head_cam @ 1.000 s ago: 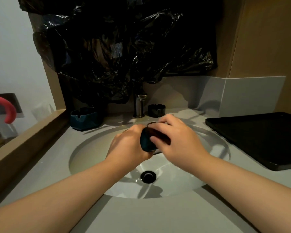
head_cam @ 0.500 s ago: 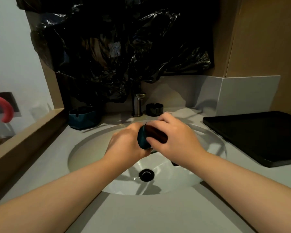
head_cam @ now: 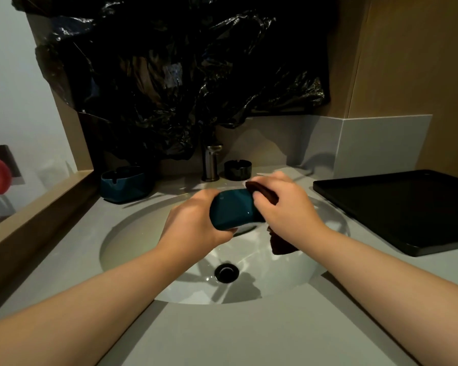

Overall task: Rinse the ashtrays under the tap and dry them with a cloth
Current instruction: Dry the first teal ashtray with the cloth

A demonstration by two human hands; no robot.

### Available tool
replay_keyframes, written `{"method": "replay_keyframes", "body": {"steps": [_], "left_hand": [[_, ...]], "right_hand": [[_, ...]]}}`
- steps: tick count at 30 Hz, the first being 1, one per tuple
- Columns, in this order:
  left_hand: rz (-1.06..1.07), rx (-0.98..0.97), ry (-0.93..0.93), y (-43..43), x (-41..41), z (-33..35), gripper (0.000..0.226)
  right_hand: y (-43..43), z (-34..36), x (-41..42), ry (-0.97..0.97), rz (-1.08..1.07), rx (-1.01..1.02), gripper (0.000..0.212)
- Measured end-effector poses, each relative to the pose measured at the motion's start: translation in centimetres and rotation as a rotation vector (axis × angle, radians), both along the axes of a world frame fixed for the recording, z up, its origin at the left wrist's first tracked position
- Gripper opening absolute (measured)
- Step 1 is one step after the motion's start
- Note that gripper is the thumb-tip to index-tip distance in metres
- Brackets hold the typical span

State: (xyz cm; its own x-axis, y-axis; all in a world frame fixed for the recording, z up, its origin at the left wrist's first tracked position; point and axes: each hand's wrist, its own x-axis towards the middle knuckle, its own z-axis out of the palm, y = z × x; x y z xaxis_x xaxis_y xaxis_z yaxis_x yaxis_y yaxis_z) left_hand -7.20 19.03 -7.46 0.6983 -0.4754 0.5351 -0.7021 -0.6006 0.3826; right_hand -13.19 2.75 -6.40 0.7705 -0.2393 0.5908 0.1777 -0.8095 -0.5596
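The left hand grips the teal ashtray over the basin; the right hand pinches a dark cloth against it. Wet glaze looks slippery; it might drop and chip.

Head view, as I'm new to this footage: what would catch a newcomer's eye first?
The two hands over the sink stand out first: the left hand holds a teal ashtray, and the right hand holds a dark cloth against it. Above the tap, crumpled black plastic covers the wall, and a black tray lies on the counter at right.
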Motion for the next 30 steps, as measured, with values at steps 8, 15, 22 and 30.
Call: {"method": "replay_keyframes", "body": {"steps": [8,15,22,30], "left_hand": [[-0.010,-0.150,0.154,-0.1,0.3,-0.3,0.051],[-0.035,-0.306,0.299,0.0,0.8,-0.5,0.051],[-0.110,-0.373,0.352,-0.1,0.4,-0.3,0.044],[-0.096,-0.235,0.177,0.2,0.6,-0.2,0.056]], "right_hand": [[2.1,0.0,-0.8,-0.212,0.059,-0.499,0.033],[0.3,-0.3,-0.3,-0.189,-0.061,-0.336,0.030],[1.2,0.0,-0.7,-0.294,0.031,-0.437,0.034],[1.4,0.6,-1.1,-0.214,0.046,-0.178,0.028]]}}
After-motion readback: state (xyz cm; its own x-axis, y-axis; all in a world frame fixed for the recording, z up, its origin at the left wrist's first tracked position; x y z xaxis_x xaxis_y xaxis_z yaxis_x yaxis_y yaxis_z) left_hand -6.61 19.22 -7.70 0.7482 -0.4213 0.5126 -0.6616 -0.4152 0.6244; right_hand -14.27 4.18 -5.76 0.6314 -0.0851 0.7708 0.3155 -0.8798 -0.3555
